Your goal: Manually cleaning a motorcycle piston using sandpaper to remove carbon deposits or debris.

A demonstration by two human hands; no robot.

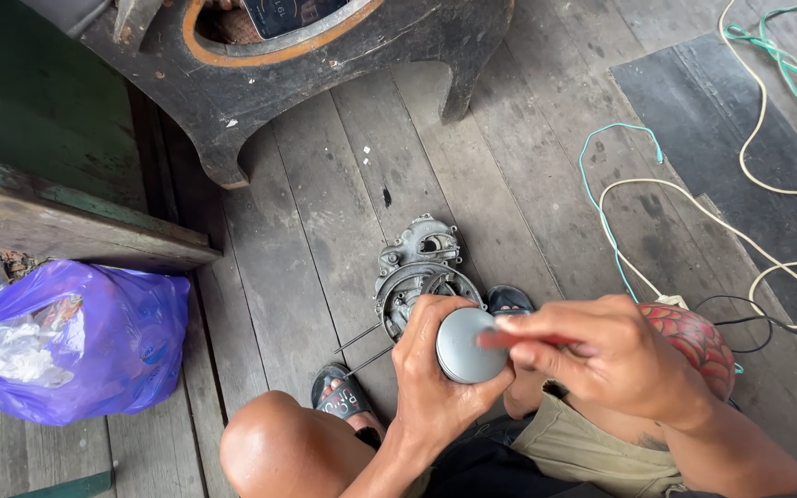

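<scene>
Grey disc above engine casing

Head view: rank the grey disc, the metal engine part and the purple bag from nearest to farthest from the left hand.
1. Grey disc: held in the left hand.
2. Metal engine part: on the planks just beyond the hand.
3. Purple bag: far left.

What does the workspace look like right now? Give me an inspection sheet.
Surface: weathered wooden plank floor, with a dark mat at right.
Job's things: grey round cap held by left hand; right hand presses a red-handled tool against it.
Clutter: metal motor housing with rods, purple plastic bag, red patterned ball.
Grips: both closed on their items.
Cables: cream cord, green wire, black wire.
Surroundings: dark wooden stool, green wooden ledge.
</scene>
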